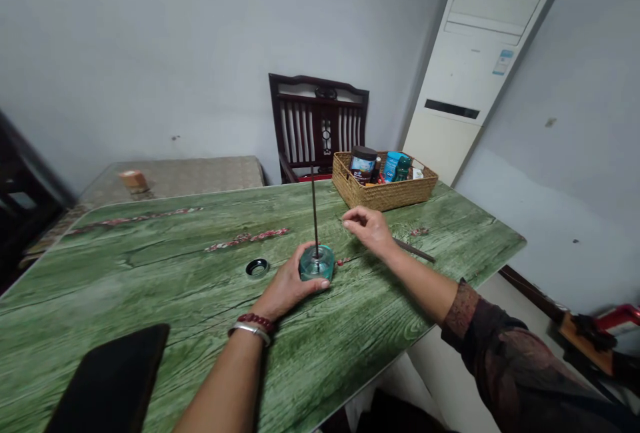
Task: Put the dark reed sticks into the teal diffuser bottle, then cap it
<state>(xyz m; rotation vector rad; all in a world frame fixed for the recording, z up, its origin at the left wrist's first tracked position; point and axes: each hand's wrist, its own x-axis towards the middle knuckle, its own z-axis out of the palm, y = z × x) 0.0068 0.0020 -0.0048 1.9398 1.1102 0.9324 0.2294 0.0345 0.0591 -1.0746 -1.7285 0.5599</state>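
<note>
My left hand point(290, 284) is wrapped round a small teal glass bottle point(324, 266) on the green wood-patterned table point(200, 293). A thin dark stick point(315, 213) stands nearly upright out of the bottle's mouth. To the right of the stick, my right hand point(369, 227) hovers over the table with thumb and fingertips together; anything between them is too small to make out. Under the right forearm lie dark sticks point(420, 252). A black ring-shaped cap point(257, 268) rests just left of the bottle.
Behind the right hand sits a wicker basket point(395, 197) with a dark-lidded jar point(363, 165) and packets. A black flat object point(110, 379) lies at the near left. Beyond the table stand a wooden chair point(325, 119) and a lower table point(200, 173) holding an orange object point(134, 181).
</note>
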